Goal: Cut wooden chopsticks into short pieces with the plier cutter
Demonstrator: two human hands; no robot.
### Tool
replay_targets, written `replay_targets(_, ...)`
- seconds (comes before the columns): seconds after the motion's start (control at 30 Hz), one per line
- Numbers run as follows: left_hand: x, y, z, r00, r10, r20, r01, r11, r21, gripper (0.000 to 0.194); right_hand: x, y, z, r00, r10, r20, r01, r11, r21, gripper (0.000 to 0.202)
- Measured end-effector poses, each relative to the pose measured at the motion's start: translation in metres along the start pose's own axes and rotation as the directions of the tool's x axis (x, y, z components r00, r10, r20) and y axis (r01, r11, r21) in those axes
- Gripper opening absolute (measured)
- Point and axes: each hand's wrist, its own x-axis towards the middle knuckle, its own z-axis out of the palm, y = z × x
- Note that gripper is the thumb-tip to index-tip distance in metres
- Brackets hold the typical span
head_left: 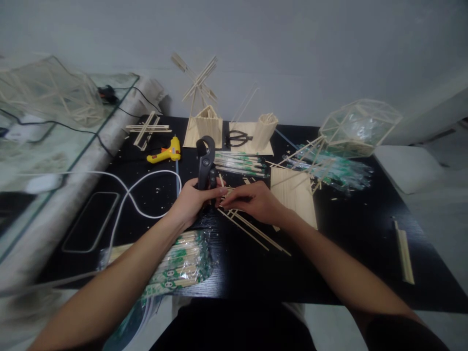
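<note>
Near the middle of the black table, my left hand is closed around a black cutting tool, whose curved head points away from me. The end of a short wooden stick rises by its thumb. My right hand is just to the right, its fingers bent together over several thin sticks; what its fingertips pinch, if anything, is too small to make out. Long thin sticks lie on the table below it and stretch toward the lower right.
A yellow glue gun and white cable lie left. Wrapped chopsticks are in front. Behind stand a triangular stick tower and a round one. A wooden board and stick frame are right.
</note>
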Motion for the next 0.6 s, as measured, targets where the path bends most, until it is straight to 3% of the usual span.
replay_targets(0.3,0.0012,-0.0015,0.0000,0.996,-0.091,-0.017,0.089,0.991,-0.100,0.034,0.0005,-0.0032,0.0016,0.997,0.072,0.029,-0.075,0.992,0.104,0.016)
replay_targets(0.6,0.0015,-0.0054,-0.0015,0.993,-0.120,-0.005,0.119,0.988,-0.099,0.034,0.0003,-0.0043,0.0055,0.997,0.072,-0.032,-0.071,0.996,0.050,0.012)
